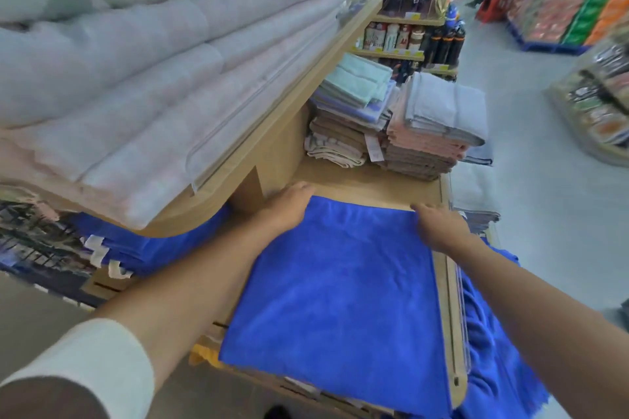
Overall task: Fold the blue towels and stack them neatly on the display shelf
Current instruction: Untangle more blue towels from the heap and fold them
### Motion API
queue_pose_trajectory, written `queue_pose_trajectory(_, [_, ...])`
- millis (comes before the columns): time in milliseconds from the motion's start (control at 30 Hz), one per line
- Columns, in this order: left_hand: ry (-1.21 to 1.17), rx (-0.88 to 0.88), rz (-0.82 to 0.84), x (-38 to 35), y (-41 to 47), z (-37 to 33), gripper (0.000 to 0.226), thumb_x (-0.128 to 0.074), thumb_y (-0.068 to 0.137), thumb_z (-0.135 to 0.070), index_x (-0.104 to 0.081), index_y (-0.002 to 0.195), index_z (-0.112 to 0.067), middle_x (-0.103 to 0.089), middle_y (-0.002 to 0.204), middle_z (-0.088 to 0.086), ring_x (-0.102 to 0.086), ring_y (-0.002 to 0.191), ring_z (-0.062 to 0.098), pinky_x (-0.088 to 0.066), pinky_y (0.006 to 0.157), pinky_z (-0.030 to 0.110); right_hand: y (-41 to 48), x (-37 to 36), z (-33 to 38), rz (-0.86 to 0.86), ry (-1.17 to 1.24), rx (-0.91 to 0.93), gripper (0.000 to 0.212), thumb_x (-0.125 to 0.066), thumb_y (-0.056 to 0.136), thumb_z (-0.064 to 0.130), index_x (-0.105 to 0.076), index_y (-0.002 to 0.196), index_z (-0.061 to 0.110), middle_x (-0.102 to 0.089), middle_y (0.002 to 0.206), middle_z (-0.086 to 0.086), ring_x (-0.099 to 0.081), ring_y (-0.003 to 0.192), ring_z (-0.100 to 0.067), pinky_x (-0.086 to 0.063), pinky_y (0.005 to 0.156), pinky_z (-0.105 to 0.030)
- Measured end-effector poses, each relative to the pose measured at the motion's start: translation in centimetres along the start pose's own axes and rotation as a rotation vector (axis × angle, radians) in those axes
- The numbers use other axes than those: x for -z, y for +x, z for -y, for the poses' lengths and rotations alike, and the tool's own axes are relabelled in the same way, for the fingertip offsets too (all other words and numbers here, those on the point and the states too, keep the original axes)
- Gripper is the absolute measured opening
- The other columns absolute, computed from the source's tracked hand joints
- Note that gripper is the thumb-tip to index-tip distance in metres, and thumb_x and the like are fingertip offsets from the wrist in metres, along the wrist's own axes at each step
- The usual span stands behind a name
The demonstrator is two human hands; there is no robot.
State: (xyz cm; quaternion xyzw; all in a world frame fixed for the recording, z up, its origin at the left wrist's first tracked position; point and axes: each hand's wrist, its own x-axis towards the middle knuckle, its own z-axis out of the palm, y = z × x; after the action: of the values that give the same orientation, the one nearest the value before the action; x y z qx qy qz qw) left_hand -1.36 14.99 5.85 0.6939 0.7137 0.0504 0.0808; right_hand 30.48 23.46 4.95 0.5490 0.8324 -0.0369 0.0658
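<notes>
A bright blue towel (340, 292) lies spread flat on the lower wooden display shelf (367, 185). My left hand (289, 206) grips its far left corner, fingers curled round the edge. At the far right corner my right hand (439, 223) pinches the towel's edge. More blue towel cloth (493, 360) hangs over the shelf's right rim. Folded blue towels (153, 248) with white tags sit under the upper shelf at the left.
Stacks of folded towels (422, 133) in grey, pink, brown and mint stand at the far end of the shelf. An upper shelf (306, 78) with thick pale bedding overhangs at the left. The aisle floor (544, 214) runs along the right.
</notes>
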Motion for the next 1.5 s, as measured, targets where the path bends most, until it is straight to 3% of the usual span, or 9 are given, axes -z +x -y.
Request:
queue_pose_trajectory(233, [0.192,0.084,0.201,0.5,3.4,0.1,0.043,-0.043,0.092,0.005,-0.055,0.13,-0.011,-0.058,0.137,0.016,-0.058,0.124,0.036,-0.05,0.099,0.044,1.8,-0.6,-1.4,-0.023,-0.078,0.064,0.03,-0.054,0.098,0.03,-0.061,0.125,0.02,-0.063,0.124,-0.007,-0.059,0.118,-0.029,-0.044,0.088,-0.037])
queue_pose_trajectory(533, [0.627,0.157,0.036,2.9,3.9,-1.5,0.033,-0.051,0.094,-0.015,-0.068,0.12,-0.025,-0.062,0.127,0.0,-0.048,0.123,0.024,-0.038,0.095,0.036,3.0,2.1,-2.9,0.007,0.295,0.009,0.015,-0.064,0.086,0.008,-0.059,0.099,0.012,-0.065,0.105,-0.012,-0.061,0.104,-0.034,-0.041,0.074,-0.033])
queue_pose_trajectory(633, [0.556,0.133,-0.155,4.5,2.8,-1.8,0.025,-0.052,0.094,-0.016,-0.069,0.111,-0.023,-0.065,0.117,0.001,-0.051,0.118,0.027,-0.04,0.092,0.038,2.5,4.5,-3.8,-0.11,0.423,-0.014,0.028,-0.065,0.087,0.008,-0.069,0.114,0.012,-0.069,0.112,-0.009,-0.063,0.107,-0.032,-0.045,0.082,-0.033])
queue_pose_trajectory(800, [0.238,0.041,-0.378,6.2,-2.2,-1.3,0.011,-0.061,0.09,-0.019,-0.065,0.1,-0.02,-0.064,0.104,0.003,-0.054,0.108,0.029,-0.044,0.085,0.042,-2.2,7.3,-4.2,-0.173,0.56,0.023,0.012,-0.069,0.085,0.01,-0.073,0.09,0.02,-0.072,0.085,-0.006,-0.068,0.084,-0.025,-0.047,0.07,-0.032])
queue_pose_trajectory(933, [-0.094,-0.123,-0.489,7.2,-7.5,0.4,0.015,-0.071,0.082,0.001,-0.07,0.095,-0.008,-0.067,0.091,0.01,-0.058,0.09,0.03,-0.032,0.074,0.028,-8.4,8.1,-4.0,-0.205,0.628,0.141,0.03,-0.069,0.083,0.002,-0.068,0.083,0.031,-0.071,0.077,0.009,-0.065,0.068,-0.004,-0.051,0.068,-0.017])
queue_pose_trajectory(1100, [-0.108,-0.265,-0.407,6.2,-14.3,2.8,0.011,-0.073,0.085,-0.015,-0.072,0.096,-0.018,-0.065,0.089,-0.006,-0.056,0.087,0.016,-0.044,0.076,0.032,-17.2,6.6,-3.2,-0.147,0.592,0.334,0.038,-0.076,0.081,0.004,-0.067,0.088,0.041,-0.07,0.09,0.021,-0.066,0.085,-0.002,-0.045,0.076,-0.006])
queue_pose_trajectory(1233, [-0.076,-0.254,-0.139,2.7,-19.0,3.9,0.01,-0.071,0.086,-0.04,-0.071,0.094,-0.035,-0.063,0.091,-0.02,-0.057,0.094,0.005,-0.041,0.075,0.018,-21.7,1.9,-2.1,0.035,0.5,0.393,0.022,-0.076,0.086,0.021,-0.068,0.091,0.041,-0.067,0.09,0.022,-0.065,0.088,-0.003,-0.05,0.075,-0.017])
queue_pose_trajectory(1333, [0.013,-0.211,0.026,0.0,-21.4,4.4,0.027,-0.064,0.082,-0.062,-0.071,0.093,-0.038,-0.062,0.089,-0.022,-0.055,0.093,-0.002,-0.047,0.078,0.025,-23.0,-0.6,-1.4,0.126,0.234,0.445,0.015,-0.063,0.087,0.05,-0.068,0.098,0.041,-0.061,0.09,0.029,-0.056,0.094,0.004,-0.044,0.088,-0.024])
queue_pose_trajectory(1500, [-0.093,-0.23,-0.212,-2.1,-20.8,2.1,0.019,-0.055,0.094,-0.04,-0.07,0.089,-0.03,-0.062,0.088,-0.017,-0.055,0.087,0.008,-0.05,0.077,0.032,-21.7,-1.7,1.4,-0.022,0.302,0.383,0.032,-0.048,0.093,0.061,-0.069,0.104,0.04,-0.064,0.099,0.028,-0.056,0.097,0.002,-0.046,0.088,-0.028])
